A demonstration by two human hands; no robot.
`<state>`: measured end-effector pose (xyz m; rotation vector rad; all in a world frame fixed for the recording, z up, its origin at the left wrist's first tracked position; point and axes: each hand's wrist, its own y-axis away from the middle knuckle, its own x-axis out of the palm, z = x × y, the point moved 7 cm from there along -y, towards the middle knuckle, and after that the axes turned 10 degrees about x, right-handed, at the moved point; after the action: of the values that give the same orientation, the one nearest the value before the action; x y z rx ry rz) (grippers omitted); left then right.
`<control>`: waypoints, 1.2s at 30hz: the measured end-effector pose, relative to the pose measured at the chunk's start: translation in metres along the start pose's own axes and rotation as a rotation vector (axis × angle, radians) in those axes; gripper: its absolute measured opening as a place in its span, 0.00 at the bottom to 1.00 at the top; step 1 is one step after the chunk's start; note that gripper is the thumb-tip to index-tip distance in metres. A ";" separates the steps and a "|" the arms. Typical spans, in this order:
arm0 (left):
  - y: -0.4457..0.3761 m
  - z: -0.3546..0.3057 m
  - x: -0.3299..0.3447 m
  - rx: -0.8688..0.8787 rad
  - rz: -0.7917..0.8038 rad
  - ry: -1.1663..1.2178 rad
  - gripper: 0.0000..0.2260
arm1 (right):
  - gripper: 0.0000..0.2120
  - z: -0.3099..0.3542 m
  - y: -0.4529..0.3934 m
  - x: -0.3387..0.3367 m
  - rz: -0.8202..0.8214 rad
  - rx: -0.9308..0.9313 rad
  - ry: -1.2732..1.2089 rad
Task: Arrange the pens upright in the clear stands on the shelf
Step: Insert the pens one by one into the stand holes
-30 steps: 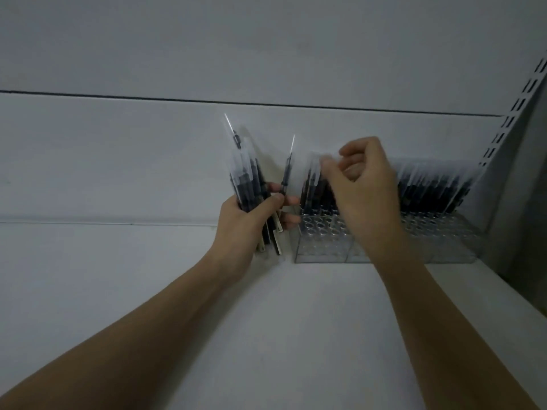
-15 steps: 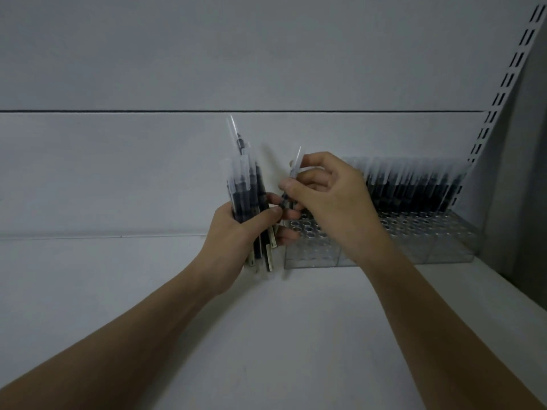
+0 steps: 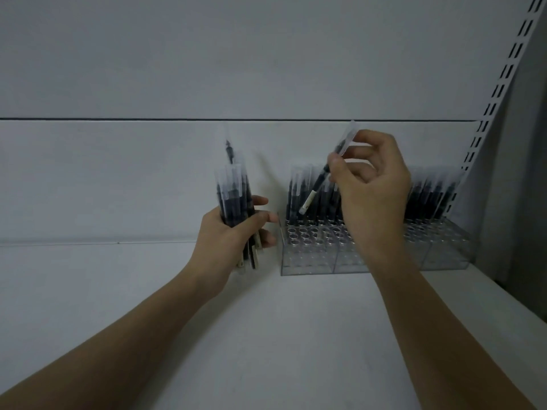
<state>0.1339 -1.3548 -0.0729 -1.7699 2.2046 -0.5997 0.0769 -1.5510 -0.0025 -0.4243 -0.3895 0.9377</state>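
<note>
My left hand grips a bundle of black pens with clear caps, held upright just left of the stands. My right hand pinches a single pen that tilts with its clear cap up and right and its white end down and left, above the left part of the clear stands. The stands sit on the white shelf against the back wall. Their back rows hold several upright black pens; the front holes at the left stand open. My right hand hides the middle of the stands.
A slotted white upright rail rises at the right behind the stands. A grey side panel closes the shelf on the right. The white back wall has a dark horizontal seam above my hands.
My right hand drew one pen out of the bundle in my left hand and carried it right and up over the stands. The left hand kept its bundle in place.
</note>
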 end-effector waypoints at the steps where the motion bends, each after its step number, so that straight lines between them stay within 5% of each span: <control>1: 0.001 -0.001 0.003 0.002 0.024 -0.015 0.10 | 0.12 -0.002 0.000 0.001 0.008 -0.006 0.024; 17: 0.000 0.004 0.002 -0.023 -0.022 0.070 0.12 | 0.12 -0.023 -0.004 0.014 0.061 -0.029 0.168; 24: -0.001 0.001 -0.001 -0.028 -0.058 0.073 0.03 | 0.09 -0.047 -0.002 0.029 0.229 0.068 0.507; 33: 0.000 0.000 0.001 -0.044 -0.044 0.164 0.08 | 0.11 -0.049 -0.001 0.025 0.256 0.132 0.569; 36: 0.001 -0.002 0.003 -0.053 -0.034 0.197 0.07 | 0.10 -0.033 -0.002 0.018 0.151 0.064 0.494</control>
<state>0.1318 -1.3575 -0.0718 -1.8501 2.3424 -0.7605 0.1041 -1.5426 -0.0273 -0.6132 0.1234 0.9527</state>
